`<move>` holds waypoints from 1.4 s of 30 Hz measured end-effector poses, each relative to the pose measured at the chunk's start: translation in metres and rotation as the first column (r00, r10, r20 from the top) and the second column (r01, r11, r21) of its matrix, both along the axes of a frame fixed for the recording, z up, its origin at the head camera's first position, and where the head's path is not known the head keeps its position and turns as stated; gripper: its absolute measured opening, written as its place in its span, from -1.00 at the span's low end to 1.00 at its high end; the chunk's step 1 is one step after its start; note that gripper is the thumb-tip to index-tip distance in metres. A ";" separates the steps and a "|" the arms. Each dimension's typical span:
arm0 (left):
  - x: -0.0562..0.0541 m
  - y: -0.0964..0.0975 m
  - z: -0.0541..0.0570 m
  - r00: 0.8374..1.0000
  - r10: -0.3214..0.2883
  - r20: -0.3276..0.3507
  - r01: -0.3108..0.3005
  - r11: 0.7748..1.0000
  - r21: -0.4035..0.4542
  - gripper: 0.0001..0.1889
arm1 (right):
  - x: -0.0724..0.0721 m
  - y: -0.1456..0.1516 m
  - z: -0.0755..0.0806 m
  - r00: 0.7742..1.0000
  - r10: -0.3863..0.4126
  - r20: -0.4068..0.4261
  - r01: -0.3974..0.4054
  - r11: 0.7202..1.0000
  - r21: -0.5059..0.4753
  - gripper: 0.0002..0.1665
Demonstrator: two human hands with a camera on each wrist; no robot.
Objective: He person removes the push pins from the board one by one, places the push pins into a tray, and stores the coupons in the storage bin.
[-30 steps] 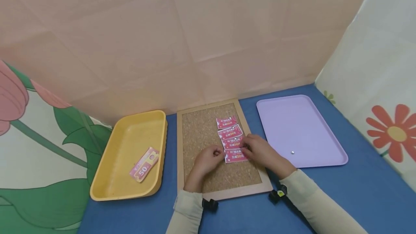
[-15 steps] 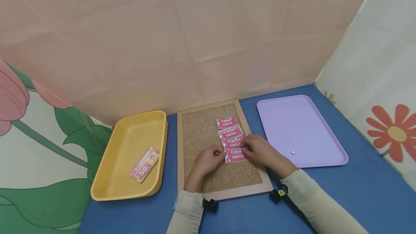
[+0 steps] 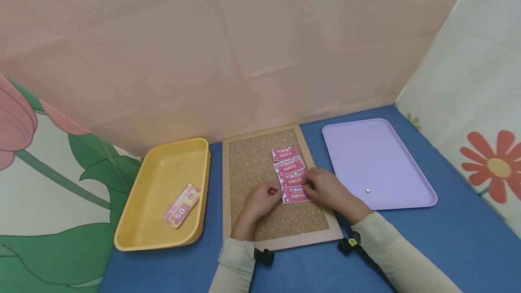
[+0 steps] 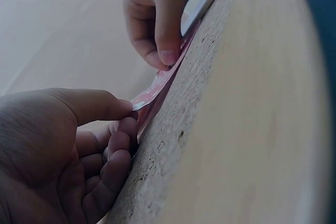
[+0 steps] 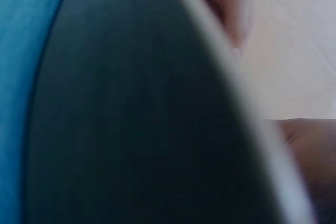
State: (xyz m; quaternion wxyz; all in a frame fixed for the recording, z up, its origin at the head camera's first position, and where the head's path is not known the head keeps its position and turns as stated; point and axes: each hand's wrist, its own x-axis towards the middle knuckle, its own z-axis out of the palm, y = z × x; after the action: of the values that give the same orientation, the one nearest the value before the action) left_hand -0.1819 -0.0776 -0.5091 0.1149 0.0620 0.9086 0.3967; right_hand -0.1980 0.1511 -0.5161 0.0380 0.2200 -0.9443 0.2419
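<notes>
Several pink paper coupons form a column on a wood-framed cork board (image 3: 252, 157). Small round silver thumbtacks (image 3: 292, 159) sit on the upper ones. My left hand (image 3: 261, 200) pinches the left edge of the lowest coupon (image 3: 294, 196) between thumb and forefinger. In the left wrist view that coupon (image 4: 152, 90) bows up from the cork at its edge. My right hand (image 3: 327, 190) is at the coupon's upper right, thumb and finger pinching a small thumbtack (image 4: 169, 67), mostly hidden by the fingertips. The right wrist view mainly shows the board's dark underside (image 5: 136, 103).
To the left stands a yellow tray (image 3: 160, 171) with a pink coupon stack (image 3: 182, 205) inside. A lilac tray (image 3: 366, 157) on the right holds one loose silver thumbtack (image 3: 367, 191). Blue cloth (image 3: 301, 270) covers the table, and a beige sheet (image 3: 244, 49) hangs behind.
</notes>
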 end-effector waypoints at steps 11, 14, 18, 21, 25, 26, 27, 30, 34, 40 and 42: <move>0.000 -0.001 -0.002 1.000 0.011 0.000 -0.011 1.000 0.001 -0.84 | 0.000 0.001 -0.001 0.999 0.025 -0.030 -0.025 0.999 -0.022 -0.90; 0.000 -0.001 -0.003 1.000 0.008 -0.003 -0.008 1.000 0.003 -0.84 | 0.000 0.002 -0.001 0.999 0.028 -0.028 -0.029 0.999 -0.020 -0.90; 0.000 -0.001 -0.002 1.000 0.007 -0.007 -0.007 1.000 0.003 -0.84 | 0.000 0.003 -0.002 0.999 0.032 -0.018 -0.033 0.999 -0.012 -0.88; 0.000 -0.001 -0.002 1.000 0.008 -0.007 -0.008 1.000 0.003 -0.84 | -0.001 0.004 -0.003 0.999 0.041 -0.014 -0.041 0.999 -0.016 -0.86; 0.000 0.000 -0.002 1.000 0.010 -0.006 -0.010 1.000 0.002 -0.84 | -0.001 0.005 -0.003 0.999 0.044 0.006 -0.043 0.998 -0.039 -0.88; 0.000 0.000 -0.002 1.000 0.011 -0.005 -0.011 1.000 0.003 -0.85 | -0.001 0.005 -0.003 0.999 0.043 0.014 -0.042 0.998 -0.046 -0.88; 0.000 0.000 -0.002 1.000 0.012 -0.005 -0.012 1.000 0.003 -0.85 | -0.001 0.006 -0.002 0.999 0.044 0.024 -0.042 0.998 -0.051 -0.88; 0.000 0.000 -0.002 1.000 0.012 -0.006 -0.012 1.000 0.002 -0.85 | -0.001 0.006 -0.001 0.998 0.042 0.047 -0.039 0.997 -0.063 -0.89; 0.000 0.000 -0.002 1.000 0.008 -0.005 -0.008 1.000 0.003 -0.84 | -0.002 0.006 -0.001 0.997 0.041 0.060 -0.037 0.998 -0.058 -0.89; 0.000 0.000 -0.002 1.000 0.013 -0.002 -0.013 1.000 -0.001 -0.83 | -0.002 0.005 -0.001 0.998 0.039 0.059 -0.035 0.998 -0.061 -0.90; 0.000 -0.001 -0.002 1.000 0.014 0.000 -0.014 1.000 -0.001 -0.84 | -0.001 0.005 -0.001 0.998 0.039 0.057 -0.036 0.998 -0.058 -0.90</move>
State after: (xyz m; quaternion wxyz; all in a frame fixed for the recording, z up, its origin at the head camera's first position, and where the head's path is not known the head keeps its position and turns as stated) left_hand -0.1820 -0.0782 -0.5115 0.1121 0.0554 0.9091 0.3973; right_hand -0.1995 0.1559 -0.5168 0.0121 0.2294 -0.9333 0.2758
